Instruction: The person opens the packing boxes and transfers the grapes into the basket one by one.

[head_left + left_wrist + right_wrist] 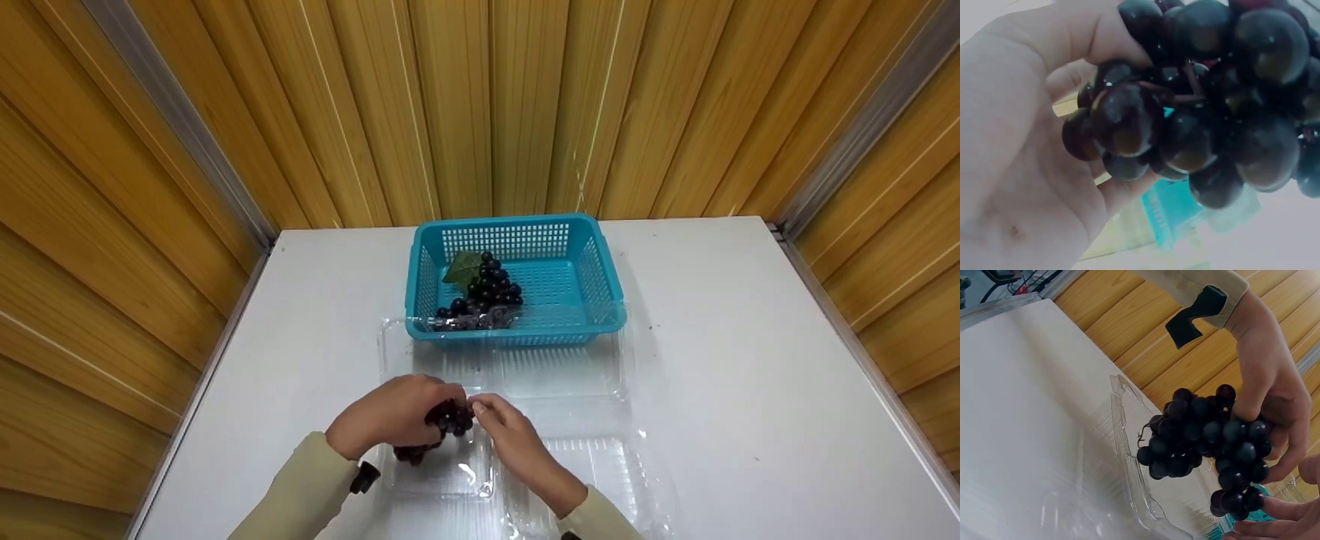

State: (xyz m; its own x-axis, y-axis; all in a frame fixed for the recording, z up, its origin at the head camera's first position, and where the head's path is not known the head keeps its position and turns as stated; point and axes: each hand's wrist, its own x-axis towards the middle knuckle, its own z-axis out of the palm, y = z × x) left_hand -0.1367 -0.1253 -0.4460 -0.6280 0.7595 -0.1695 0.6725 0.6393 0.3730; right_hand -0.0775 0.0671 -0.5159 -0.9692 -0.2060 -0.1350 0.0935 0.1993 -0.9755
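Observation:
A bunch of dark grapes (452,417) hangs above a clear plastic container (450,484), held by my left hand (401,412). In the left wrist view the thumb and fingers curl round the top of the grapes (1129,121), with thin stems showing between them. My right hand (517,442) is at the right end of the bunch. In the right wrist view its fingertips (1280,509) touch or nearly touch the lowest grapes (1235,500), and the thumb stands apart from them.
Behind the hands, a teal basket (585,281) holds more dark grapes (491,281) and a green leaf (463,270). A clear lid (559,375) overlaps the basket's front. Another clear container (600,465) lies at the right. Wood-patterned walls (525,112) enclose the white table (720,375).

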